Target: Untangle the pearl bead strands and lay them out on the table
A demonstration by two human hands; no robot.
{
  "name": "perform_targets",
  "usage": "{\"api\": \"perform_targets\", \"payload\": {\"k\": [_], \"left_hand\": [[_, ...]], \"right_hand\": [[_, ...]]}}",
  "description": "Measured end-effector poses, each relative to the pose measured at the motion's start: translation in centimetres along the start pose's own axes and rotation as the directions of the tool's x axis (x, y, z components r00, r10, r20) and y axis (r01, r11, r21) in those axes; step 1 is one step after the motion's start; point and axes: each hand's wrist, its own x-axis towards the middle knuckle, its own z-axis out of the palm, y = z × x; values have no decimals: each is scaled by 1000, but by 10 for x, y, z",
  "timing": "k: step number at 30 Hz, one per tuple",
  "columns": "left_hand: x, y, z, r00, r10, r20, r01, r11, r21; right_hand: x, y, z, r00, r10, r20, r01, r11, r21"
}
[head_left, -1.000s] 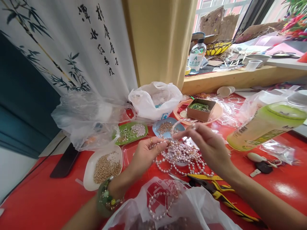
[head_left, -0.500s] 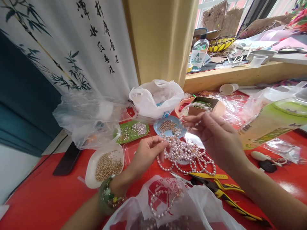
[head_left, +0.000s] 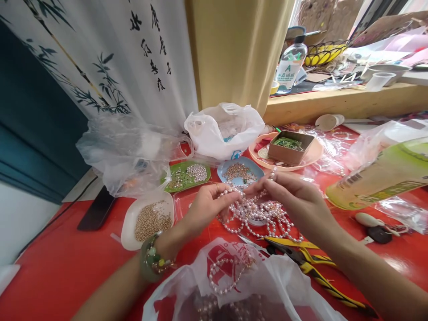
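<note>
My left hand (head_left: 211, 204), with a green bangle and bead bracelets at the wrist, pinches a strand of pearly pink beads (head_left: 230, 191). Close by on the right, my right hand (head_left: 294, 192) has its fingers closed on a beaded strand, with a few beads (head_left: 273, 173) showing above the fingertips. Whether both hands hold one strand I cannot tell. Under them lies a heap of bead strands (head_left: 267, 218). A blue dish (head_left: 256, 171) of gold-pink beads sits just behind. In front, a finished-looking bead loop (head_left: 214, 278) rests on a white plastic bag (head_left: 284, 276).
Yellow-and-black pliers (head_left: 319, 276) lie right of the bag. A white dish (head_left: 129, 232) of gold beads and a green tray (head_left: 180, 185) stand left. Behind are a box of green cords (head_left: 287, 160) on a peach plate and another plastic bag (head_left: 200, 133). A green-and-yellow container (head_left: 377, 174) leans at right.
My right hand has come down and left, towards my left hand, bringing the beads with it. The view has shifted slightly. My left hand still pinches beads.
</note>
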Motion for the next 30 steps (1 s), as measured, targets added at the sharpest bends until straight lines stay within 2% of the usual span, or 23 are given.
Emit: {"api": "perform_targets", "payload": {"k": [1,4,5,8,10,17,25,27,30], "left_hand": [[0,0,-1,1000,-2,6,3,1000,-31],[-1,2,-1,1000,-21,-6,20,986,-163],[-1,3,-1,1000,-25,-14,21,977,-210],[-1,4,-1,999,-14,-43,0,952,-308],[-1,5,-1,998,-13,-56,-7,941,-338],[-1,7,1,997,6,-80,-36,923,-384],[-1,7,2,990,-51,-132,3,940,-340],[-2,7,3,991,-65,-120,23,948,-319],[-3,7,4,993,-60,-103,31,965,-261]], "right_hand": [[1,1,-1,1000,24,-9,-23,1000,15],[3,1,-2,986,18,-163,-7,998,68],[3,1,-1,985,20,-170,-8,997,73],[2,1,3,994,59,-89,-50,994,101],[1,2,4,994,64,-94,-51,990,134],[1,-7,-1,987,45,-155,11,940,342],[1,-21,-13,974,19,-228,29,978,206],[1,-19,-13,980,46,-192,-21,991,132],[0,-12,-7,981,196,3,-196,980,32]]}}
